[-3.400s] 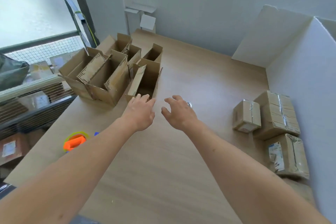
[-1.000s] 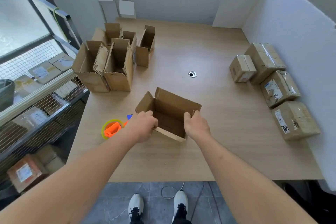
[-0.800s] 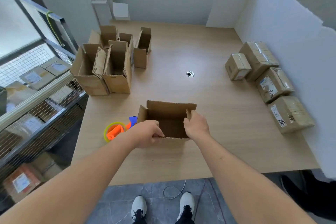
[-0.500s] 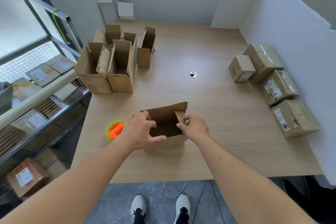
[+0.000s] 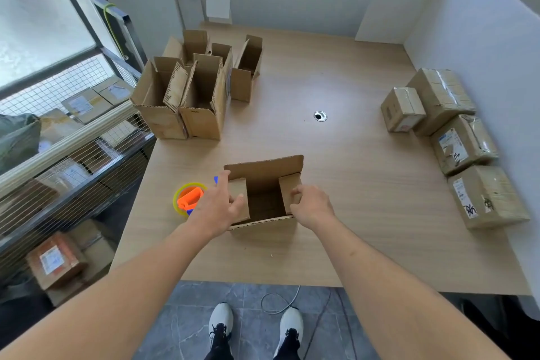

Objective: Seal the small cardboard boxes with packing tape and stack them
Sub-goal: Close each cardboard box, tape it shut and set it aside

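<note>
1. We see an open box (image 5: 264, 193) near the worktop's (image 5: 365, 184) front edge.
2. Our left hand (image 5: 217, 207) pinches its left flap; our right hand (image 5: 312, 206) grips the right flap.
3. A tape dispenser (image 5: 189, 199) lies just left.

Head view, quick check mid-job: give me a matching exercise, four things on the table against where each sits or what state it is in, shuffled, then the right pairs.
Things:
1. open box
2. tape dispenser
3. sealed boxes
4. cable hole

Places or states:
A. in a row along the white wall on the right
B. in the tabletop, mid-table, with nothing on it
C. between the left hand and right hand, side flaps being folded in
D. by the table's left edge, just left of the left hand

Pairs: 1-C, 2-D, 3-A, 4-B
</note>
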Demonstrator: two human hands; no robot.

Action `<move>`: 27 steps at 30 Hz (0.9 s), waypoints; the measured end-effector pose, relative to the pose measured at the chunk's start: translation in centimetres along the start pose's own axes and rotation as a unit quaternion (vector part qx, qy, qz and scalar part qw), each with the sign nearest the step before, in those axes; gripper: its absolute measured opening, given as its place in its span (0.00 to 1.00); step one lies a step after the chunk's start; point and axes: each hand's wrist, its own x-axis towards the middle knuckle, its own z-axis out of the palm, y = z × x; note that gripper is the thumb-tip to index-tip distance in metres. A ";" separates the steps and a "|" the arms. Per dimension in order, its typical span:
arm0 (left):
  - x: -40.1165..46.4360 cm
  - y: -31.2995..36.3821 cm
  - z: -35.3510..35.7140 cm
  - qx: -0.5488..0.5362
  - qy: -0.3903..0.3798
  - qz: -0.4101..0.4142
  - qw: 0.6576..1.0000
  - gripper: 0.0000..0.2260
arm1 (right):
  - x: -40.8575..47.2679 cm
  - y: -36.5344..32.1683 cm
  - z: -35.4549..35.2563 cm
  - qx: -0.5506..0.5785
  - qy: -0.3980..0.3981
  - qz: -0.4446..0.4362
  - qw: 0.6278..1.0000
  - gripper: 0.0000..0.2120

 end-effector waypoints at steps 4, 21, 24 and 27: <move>-0.3 -0.1 0.1 0.046 -0.061 0.023 0.997 0.29 | -0.4 0.4 0.3 -0.006 0.005 -0.013 1.000 0.19; 1.4 1.6 2.5 0.035 0.020 -0.005 0.999 0.64 | -1.0 2.7 0.3 0.047 0.065 -0.013 0.997 0.30; 2.1 2.2 2.6 0.095 0.008 0.016 0.995 0.62 | -1.2 2.8 0.3 0.041 0.078 -0.003 0.996 0.43; 2.7 2.5 2.7 0.106 -0.001 0.005 0.994 0.62 | -0.7 2.5 0.2 0.048 0.081 0.002 0.996 0.52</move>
